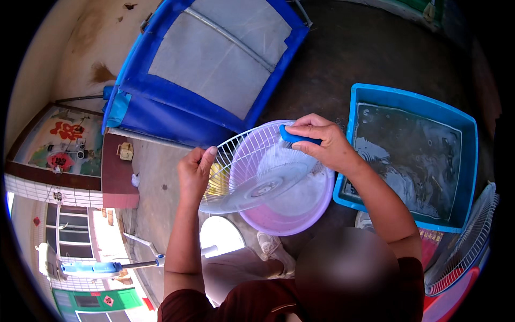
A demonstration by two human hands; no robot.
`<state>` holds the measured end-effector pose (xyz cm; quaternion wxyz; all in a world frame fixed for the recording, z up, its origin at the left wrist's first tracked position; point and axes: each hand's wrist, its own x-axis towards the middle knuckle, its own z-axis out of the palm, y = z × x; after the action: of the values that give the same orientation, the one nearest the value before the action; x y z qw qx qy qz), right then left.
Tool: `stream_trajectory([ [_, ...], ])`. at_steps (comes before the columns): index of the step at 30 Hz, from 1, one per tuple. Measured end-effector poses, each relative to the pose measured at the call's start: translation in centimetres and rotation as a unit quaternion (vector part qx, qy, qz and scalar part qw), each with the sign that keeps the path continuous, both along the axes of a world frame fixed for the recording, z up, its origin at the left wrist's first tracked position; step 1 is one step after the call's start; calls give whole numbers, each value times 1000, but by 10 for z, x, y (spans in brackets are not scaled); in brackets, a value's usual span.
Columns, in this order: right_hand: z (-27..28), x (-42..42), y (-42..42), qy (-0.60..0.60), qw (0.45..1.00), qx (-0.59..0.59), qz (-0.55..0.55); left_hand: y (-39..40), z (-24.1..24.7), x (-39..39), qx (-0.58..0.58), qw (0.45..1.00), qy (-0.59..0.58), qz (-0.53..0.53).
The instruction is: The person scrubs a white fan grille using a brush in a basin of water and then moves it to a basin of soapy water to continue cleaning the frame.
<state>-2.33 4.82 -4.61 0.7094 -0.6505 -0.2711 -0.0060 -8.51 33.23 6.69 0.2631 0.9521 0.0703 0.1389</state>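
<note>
A white wire fan grille (265, 188) is held tilted over a round lilac plastic basin (277, 229). My left hand (194, 169) grips its rim at the left, with the thumb on top. My right hand (322, 139) holds a blue-backed scrub brush (289, 136), and its pale bristles touch the wires near the upper right rim. Whitish liquid shows inside the basin, partly hidden behind the grille. Something yellow (217, 179) shows through the wires at the left.
A rectangular blue tub (414, 95) of cloudy water stands at the right. Beyond its near corner leans another fan grille (462, 249). A standing fan's pole (92, 267) and white round base (221, 231) are at left. A blue-edged tarpaulin cover (181, 116) on a metal frame rises ahead.
</note>
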Motion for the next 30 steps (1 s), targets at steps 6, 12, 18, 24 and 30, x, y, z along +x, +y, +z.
stream_trajectory([
  [6, 7, 4, -6, -106, 983, -152, 13, -4, 0, 0, 12, 1000, 6, 8],
  [12, 10, 11, -35, 6, 976, -165, 143, -9, 6, -1, -2, 1000, 4, 7],
  [18, -5, -7, -33, 54, 994, -90, -39, 1, 1, -4, 4, 1000, -17, -19],
  [24, -4, -11, 3, -203, 958, -155, -133, -2, 3, -4, -21, 1000, 1, -8],
  [30, -40, -22, -28, -127, 948, -248, -152, 0, 3, -4, -4, 1000, 2, -10],
])
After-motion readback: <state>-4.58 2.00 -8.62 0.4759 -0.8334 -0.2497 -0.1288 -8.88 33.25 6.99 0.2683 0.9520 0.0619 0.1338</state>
